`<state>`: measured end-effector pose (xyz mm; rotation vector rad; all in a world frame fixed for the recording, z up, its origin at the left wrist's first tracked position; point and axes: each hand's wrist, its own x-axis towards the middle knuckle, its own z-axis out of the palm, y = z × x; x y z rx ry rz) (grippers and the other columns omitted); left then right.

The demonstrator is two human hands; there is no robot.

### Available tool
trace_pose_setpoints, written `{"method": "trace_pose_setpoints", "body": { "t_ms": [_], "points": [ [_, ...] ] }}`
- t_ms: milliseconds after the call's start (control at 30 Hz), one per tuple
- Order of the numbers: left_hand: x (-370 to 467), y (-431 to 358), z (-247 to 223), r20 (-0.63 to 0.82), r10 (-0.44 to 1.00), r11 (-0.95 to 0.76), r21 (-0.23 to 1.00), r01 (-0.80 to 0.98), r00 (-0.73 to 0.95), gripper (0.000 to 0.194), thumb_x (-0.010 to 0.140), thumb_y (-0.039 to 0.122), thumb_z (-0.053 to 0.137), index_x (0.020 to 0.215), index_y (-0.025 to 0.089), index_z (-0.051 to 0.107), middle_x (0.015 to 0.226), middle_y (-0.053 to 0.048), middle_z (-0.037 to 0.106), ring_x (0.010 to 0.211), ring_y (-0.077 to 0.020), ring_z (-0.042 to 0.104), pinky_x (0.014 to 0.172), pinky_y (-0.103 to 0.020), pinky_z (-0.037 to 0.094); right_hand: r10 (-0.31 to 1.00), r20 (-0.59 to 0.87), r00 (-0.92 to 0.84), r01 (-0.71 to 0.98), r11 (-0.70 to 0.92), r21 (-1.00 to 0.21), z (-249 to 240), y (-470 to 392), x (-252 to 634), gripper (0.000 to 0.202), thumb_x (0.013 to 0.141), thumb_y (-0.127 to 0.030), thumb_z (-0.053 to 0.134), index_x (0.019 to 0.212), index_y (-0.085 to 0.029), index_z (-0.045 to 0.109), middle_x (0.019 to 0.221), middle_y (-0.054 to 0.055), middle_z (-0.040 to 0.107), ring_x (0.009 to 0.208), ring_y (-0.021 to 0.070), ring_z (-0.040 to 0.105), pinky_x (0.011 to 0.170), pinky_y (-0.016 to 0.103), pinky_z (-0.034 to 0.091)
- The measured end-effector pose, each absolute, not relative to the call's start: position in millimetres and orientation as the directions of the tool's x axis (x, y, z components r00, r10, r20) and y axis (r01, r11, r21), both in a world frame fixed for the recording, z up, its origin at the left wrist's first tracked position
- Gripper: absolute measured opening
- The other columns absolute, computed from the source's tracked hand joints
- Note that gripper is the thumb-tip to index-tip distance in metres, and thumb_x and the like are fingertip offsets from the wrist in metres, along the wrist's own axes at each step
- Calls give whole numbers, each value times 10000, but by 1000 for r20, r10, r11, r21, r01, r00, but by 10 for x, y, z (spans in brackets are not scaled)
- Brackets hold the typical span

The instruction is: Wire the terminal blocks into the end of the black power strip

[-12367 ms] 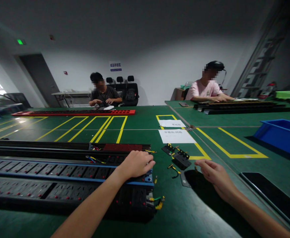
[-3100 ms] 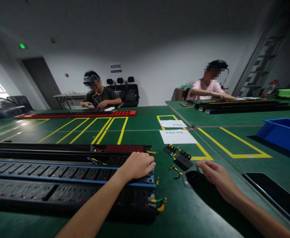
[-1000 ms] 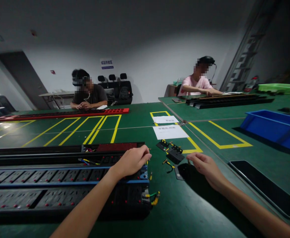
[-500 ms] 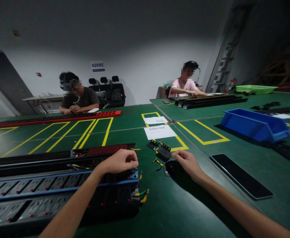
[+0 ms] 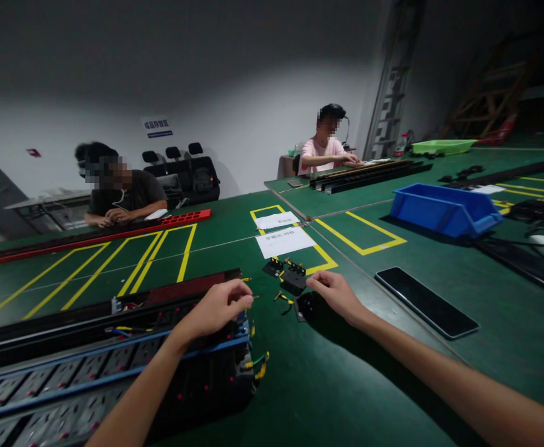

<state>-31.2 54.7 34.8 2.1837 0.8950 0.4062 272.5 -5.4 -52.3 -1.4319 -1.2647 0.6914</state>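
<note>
My left hand [image 5: 220, 307] is closed in a pinch over the end of the power strips [image 5: 90, 366]. A thin, short tip sticks out from its fingertips, too small to name. To its right, my right hand [image 5: 337, 295] pinches the near right corner of a small black box-shaped piece [image 5: 293, 282], held low over the green table. Beside that piece lie a black bracket [image 5: 272, 267], a short yellow-and-black wire [image 5: 285, 300] and a black plate [image 5: 303, 307], partly in shadow. Wires with yellow ends [image 5: 259, 366] poke out of the nearest strip.
Paper labels [image 5: 285, 241] lie beyond the small parts. On the right are a phone [image 5: 425, 301] and a blue bin [image 5: 444, 211]. A red rail [image 5: 185, 217] and black rails [image 5: 369, 177] lie before two people working across the table. A green tray [image 5: 442, 146] stands farther back.
The view has turned right and tilted, so the scene sits farther left. Both hands keep their pinches, and a thin tip now shows at the left fingertips.
</note>
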Motion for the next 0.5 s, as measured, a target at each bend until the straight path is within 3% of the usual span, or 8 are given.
{"method": "trace_pose_setpoints", "body": {
  "t_ms": [67,133,367,500],
  "points": [
    [-254,500,369,79,732,-464,785,411,676,433,949,481,582,1263,186,621,1144,-119,722,927,-222,692,797,-357,563,940,207,273,329,111,-938,-520,-54,2728,254,772,-458,628,668,-227,641,636,24,610,617,198,542,586,322,380],
    [-230,475,391,130,741,-492,772,402,659,464,951,481,590,1315,192,607,1278,-144,688,1077,-256,681,897,-394,562,941,207,267,326,115,-938,-515,-57,2731,255,772,-457,628,669,-225,642,641,22,617,620,196,544,590,319,386],
    [-326,503,487,161,727,-597,628,499,667,356,997,424,526,1200,169,668,1244,-131,688,1025,-235,681,914,-402,552,926,238,292,275,157,-949,-537,-56,2714,228,758,-406,646,620,-224,648,600,17,589,590,190,511,574,321,352],
    [-329,374,665,187,675,-713,414,565,714,291,1021,377,495,1139,198,691,1251,-106,673,1090,-241,650,992,-421,499,925,235,298,271,154,-950,-552,-42,2712,234,749,-420,644,626,-220,647,604,14,593,604,188,516,587,317,352]
  ]
}}
